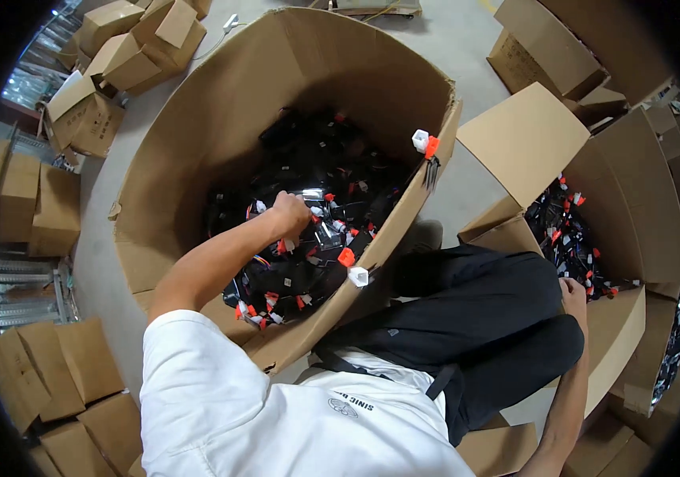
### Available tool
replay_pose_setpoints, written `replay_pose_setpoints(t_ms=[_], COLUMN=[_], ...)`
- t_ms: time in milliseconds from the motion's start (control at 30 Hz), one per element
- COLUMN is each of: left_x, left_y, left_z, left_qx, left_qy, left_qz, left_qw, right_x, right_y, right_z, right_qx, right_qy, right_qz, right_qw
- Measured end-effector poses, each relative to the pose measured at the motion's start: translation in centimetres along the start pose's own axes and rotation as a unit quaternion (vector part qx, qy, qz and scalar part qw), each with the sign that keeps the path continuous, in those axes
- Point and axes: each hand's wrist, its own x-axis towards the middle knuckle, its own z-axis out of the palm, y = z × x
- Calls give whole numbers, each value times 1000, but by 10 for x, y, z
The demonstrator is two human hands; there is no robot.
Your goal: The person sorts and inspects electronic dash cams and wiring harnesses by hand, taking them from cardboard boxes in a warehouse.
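"What does the left grip (292, 216) pinch?"
"Can't tell; curled fingers hide it. It's among wired parts (329, 236) in the big box (224, 103). Tall walls probably stop spills."
"The right grip (573, 296)?"
"By the knee (556, 340); can't tell if it's pinching."

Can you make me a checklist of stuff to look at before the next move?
1. Left hand inside the big, open-topped brown cardboard box: ok.
2. Left hand holding something: cannot tell; its grasp is hidden.
3. Dark wired parts with white and red plastic connectors close to that hand: ok.
4. Big box's rim free of parts: not ok; white and orange-red plastic connectors sit on it in two places.
5. Right hand empty: cannot tell; it is beside the black-trousered knees.
6. Brown cardboard box on the right open: ok.
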Motion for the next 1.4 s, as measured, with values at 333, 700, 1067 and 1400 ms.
replay_pose_setpoints(t_ms=[333,700,1067,1400], left_x=[30,-197,-271,-166], left_y=[6,-79,-34,115], left_z=[16,-85,-231,-279], left_qx=[-54,-584,-604,-789], left_qy=[-146,521,692,435], left_qz=[21,-117,-6,297], left_qw=[988,611,397,316], right_x=[0,12,-13,-119], right_y=[-2,16,-122,-352], right_z=[4,8,-35,15], right_qx=[56,175,184,495], right_qy=[10,-15,45,190], right_qz=[-5,-1,-176,-412], right_qw=[998,984,966,741])
